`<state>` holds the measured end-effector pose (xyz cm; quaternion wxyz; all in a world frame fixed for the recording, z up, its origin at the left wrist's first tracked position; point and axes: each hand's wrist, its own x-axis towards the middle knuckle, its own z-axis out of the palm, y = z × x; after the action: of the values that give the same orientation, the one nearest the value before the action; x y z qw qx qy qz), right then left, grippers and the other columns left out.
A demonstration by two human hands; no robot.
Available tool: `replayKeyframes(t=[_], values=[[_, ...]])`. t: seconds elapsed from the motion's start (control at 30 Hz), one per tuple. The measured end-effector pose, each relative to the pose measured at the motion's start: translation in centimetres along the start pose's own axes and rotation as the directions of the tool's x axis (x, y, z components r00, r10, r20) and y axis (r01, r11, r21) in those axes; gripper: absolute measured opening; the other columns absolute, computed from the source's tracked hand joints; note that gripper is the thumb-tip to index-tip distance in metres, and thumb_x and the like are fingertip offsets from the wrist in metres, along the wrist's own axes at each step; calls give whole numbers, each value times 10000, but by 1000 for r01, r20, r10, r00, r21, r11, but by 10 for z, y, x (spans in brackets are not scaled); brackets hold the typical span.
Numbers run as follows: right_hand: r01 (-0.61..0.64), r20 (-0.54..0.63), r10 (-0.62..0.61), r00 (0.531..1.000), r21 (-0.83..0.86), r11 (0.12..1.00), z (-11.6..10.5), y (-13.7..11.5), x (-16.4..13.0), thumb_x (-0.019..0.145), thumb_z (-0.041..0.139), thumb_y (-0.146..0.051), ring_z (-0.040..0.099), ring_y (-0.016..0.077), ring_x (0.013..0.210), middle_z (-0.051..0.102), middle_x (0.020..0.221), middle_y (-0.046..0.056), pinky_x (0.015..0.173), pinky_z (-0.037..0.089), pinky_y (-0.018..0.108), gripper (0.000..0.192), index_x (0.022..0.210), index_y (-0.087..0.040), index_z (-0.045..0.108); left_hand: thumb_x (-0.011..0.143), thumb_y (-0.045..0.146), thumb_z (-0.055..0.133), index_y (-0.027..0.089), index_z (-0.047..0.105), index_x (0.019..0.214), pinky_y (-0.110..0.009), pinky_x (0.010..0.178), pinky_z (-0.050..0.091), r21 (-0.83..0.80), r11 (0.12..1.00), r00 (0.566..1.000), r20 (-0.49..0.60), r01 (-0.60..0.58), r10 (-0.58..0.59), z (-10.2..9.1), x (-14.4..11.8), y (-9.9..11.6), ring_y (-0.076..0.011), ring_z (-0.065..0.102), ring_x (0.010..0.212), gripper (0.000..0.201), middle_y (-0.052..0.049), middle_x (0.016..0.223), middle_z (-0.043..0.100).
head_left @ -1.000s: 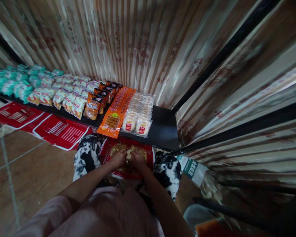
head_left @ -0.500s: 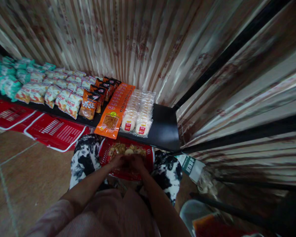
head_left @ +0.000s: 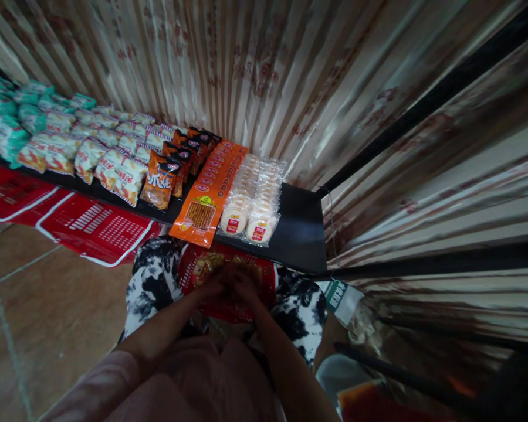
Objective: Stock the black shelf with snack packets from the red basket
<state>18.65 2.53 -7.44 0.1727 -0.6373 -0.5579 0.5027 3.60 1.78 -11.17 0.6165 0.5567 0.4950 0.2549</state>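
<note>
My left hand [head_left: 216, 282] and my right hand [head_left: 245, 283] are close together inside a red plastic basket [head_left: 270, 276] between my knees. Small packets in clear and golden wrapping [head_left: 205, 265] lie in the basket around both hands. Dim light and the backs of the hands hide the fingers, so whether they grip a packet is unclear. On the black shelf [head_left: 303, 225] just beyond, two rows of wrapped round rice crackers [head_left: 261, 230] stand beside a flat orange snack bag [head_left: 198, 214].
Orange-black snack bags [head_left: 159, 181], white snack bags [head_left: 121, 176] and green bags [head_left: 6, 138] line the shelf leftward. More red baskets [head_left: 97, 228] sit below it. A pleated curtain [head_left: 246, 76] hangs behind. Black metal bars [head_left: 378, 129] and a plastic bag [head_left: 361, 319] are at right.
A pale round cracker that showed between my hands is now out of sight. The hands stay together in the basket, and the view has shifted slightly.
</note>
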Motion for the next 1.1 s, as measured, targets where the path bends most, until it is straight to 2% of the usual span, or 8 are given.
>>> replayKeyframes(t=[0.2,0.37,0.5,0.63,0.73,0.8,0.93,1.1], values=[[-20,48,12,999,170,985,3,-1,2,727,555,-202,643,229,966,717,993,43,904,484,378,241,910,-212,713,586,50,496,184,634,1115,-373,1019,383,46,999,1000,-12,-3,4,-3,-4,16,-244,550,1105,563,-56,1103,674],[-30,65,13,998,275,961,3,-5,0,703,578,-234,646,236,955,723,978,36,908,478,405,253,910,-214,723,673,128,514,171,674,1003,-338,929,437,118,991,994,-97,56,-44,-6,-12,36,-242,598,1002,369,-72,993,704],[-22,102,-20,995,396,918,3,-9,-3,670,637,-298,635,243,985,723,992,32,927,461,416,258,899,-223,728,740,238,546,154,656,1010,-336,846,454,178,975,980,-173,133,-102,-6,-14,37,-259,618,963,303,-108,1032,687],[4,124,-81,989,525,851,2,-15,-6,605,714,-361,602,256,1057,703,1062,29,972,421,435,336,919,-239,720,769,274,555,151,650,900,-320,770,453,109,962,933,-295,250,-208,-8,-11,25,-241,627,878,203,-104,899,693],[21,132,-113,985,557,830,2,-18,-8,587,732,-359,599,253,1063,706,1050,27,974,416,437,410,981,-251,700,748,214,565,146,618,757,-301,759,448,86,957,904,-360,277,-229,-9,-10,18,-208,609,822,87,-72,765,664],[10,150,-115,982,564,825,1,-19,-10,573,744,-332,607,250,1045,713,1021,26,964,425,432,454,1017,-251,688,741,164,541,149,600,731,-287,754,448,64,959,895,-381,278,-233,-9,-10,17,-187,598,803,62,-54,745,647],[-11,145,-82,986,547,837,0,-18,-14,589,730,-308,630,234,969,711,1005,38,913,458,407,495,1074,-227,666,702,89,507,151,596,768,-254,723,457,-20,962,879,-401,273,-258,-10,-16,25,-162,590,776,127,-29,750,640],[20,102,-85,991,522,853,0,-15,-18,666,654,-300,639,190,854,706,934,38,830,492,349,472,1126,-197,631,661,62,488,142,604,855,-224,666,460,-143,960,882,-382,241,-278,-12,-28,39,-140,590,718,240,-12,748,635]])
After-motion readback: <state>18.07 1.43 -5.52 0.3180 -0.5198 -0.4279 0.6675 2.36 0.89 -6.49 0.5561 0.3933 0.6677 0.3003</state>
